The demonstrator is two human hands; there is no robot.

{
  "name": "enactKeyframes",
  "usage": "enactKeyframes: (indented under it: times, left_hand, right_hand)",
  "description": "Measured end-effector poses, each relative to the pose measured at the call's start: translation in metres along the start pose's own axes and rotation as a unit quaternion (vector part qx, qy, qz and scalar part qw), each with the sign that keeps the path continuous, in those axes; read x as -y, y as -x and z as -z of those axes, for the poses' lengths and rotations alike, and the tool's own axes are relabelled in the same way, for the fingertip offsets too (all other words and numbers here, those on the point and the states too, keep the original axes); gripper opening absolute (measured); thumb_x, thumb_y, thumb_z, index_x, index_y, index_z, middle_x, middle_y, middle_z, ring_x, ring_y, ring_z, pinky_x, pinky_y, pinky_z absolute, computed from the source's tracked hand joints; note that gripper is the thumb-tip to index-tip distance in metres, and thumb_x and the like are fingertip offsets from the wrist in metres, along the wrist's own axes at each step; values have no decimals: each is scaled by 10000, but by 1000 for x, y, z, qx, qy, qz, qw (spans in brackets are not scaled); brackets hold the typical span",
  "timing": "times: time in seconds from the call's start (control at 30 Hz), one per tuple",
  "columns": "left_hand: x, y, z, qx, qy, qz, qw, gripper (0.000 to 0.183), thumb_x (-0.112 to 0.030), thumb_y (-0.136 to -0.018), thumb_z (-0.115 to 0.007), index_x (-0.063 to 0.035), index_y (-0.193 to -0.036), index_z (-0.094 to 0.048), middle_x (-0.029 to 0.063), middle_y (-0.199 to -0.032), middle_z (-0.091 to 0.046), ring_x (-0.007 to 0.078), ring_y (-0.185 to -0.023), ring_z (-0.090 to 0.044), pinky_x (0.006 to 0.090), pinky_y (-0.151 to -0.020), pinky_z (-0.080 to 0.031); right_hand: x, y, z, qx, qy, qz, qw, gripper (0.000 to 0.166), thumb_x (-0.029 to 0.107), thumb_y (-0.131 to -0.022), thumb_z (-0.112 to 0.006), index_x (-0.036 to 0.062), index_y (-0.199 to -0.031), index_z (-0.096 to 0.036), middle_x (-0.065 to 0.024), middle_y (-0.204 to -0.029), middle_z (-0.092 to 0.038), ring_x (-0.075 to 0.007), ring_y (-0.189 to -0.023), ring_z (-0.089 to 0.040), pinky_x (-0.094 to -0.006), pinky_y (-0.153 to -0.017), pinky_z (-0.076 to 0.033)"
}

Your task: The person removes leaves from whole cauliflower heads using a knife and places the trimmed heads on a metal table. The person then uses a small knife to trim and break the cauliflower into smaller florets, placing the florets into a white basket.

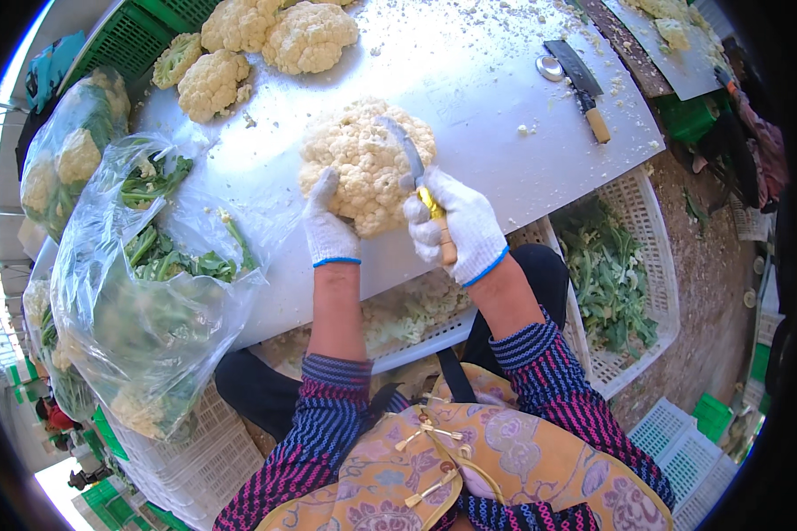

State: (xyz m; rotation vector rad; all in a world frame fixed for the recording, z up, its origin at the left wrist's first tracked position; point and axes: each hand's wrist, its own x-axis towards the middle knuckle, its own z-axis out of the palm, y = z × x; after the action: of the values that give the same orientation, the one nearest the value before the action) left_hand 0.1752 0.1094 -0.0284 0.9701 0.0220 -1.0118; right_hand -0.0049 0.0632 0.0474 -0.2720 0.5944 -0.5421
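Note:
A large cauliflower head (362,159) rests curd side up on the metal tabletop (491,126). My left hand (330,222), in a white knit glove with a blue cuff, holds the head at its near left side. In my right hand (461,226), gloved the same way, is a small curved knife (405,146) with a wooden handle and yellow wrapping. The blade lies over the right part of the curd, its tip pointing away from me. Whether the edge cuts into the curd, I cannot tell.
Several cauliflower heads (259,40) sit at the far left. A cleaver (578,83) lies at the right beside a round metal object (550,68). Clear plastic bags (153,318) with cauliflower and leaves crowd the left edge. Below right stands a white crate (664,292) of leaves (604,285).

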Motion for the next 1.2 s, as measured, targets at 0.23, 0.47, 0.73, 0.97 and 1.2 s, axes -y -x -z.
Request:
enactKeyframes:
  times: [0.23, 0.47, 0.73, 0.97, 1.2]
  left_hand:
    - [-8, 4, -15, 34, 10, 10, 999, 512, -289, -923, -635, -31, -1354, -536, 135, -1299, -620, 320, -1169, -599, 484, -1017, -484]
    - [-20, 3, -23, 33, 5, 5, 999, 589, -189, -870, -702, 6, -1382, -486, 175, -1248, -630, 315, -1084, -653, 466, -939, -555]
    - [-21, 0, -23, 44, -28, 11, 999, 534, -250, -916, -633, -25, -1379, -493, 151, -1306, -602, 319, -1169, -597, 464, -1033, -471]
    - [-25, 0, -27, 47, -38, 15, 998, 510, -222, -920, -620, -7, -1365, -499, 155, -1310, -602, 326, -1177, -598, 471, -1047, -468]
    - [-33, -15, -14, 58, -39, 20, 997, 534, -191, -891, -669, -1, -1362, -502, 163, -1253, -626, 315, -1106, -639, 456, -971, -527]
  right_hand:
    - [18, 2, -7, -146, 291, 168, 930, 255, 274, -1024, -519, 63, -1143, -595, -8, -702, -546, -81, -511, -477, -248, -436, -387]
    - [18, 6, 32, -184, 543, 241, 783, 306, 245, -978, -591, 1, -1159, -620, -200, -833, -676, -272, -726, -670, -369, -679, -515]
    - [6, 8, 22, -107, 615, 250, 741, 282, 224, -984, -574, 9, -1163, -612, -202, -827, -660, -298, -750, -647, -385, -697, -507]
    - [27, 1, 19, -80, 669, 313, 669, 241, 256, -967, -564, 78, -1121, -615, -249, -830, -649, -450, -787, -638, -517, -667, -488]
    - [37, -15, 23, -39, 749, 266, 606, 234, 305, -969, -551, 122, -1093, -626, -210, -846, -674, -432, -815, -653, -531, -716, -500]
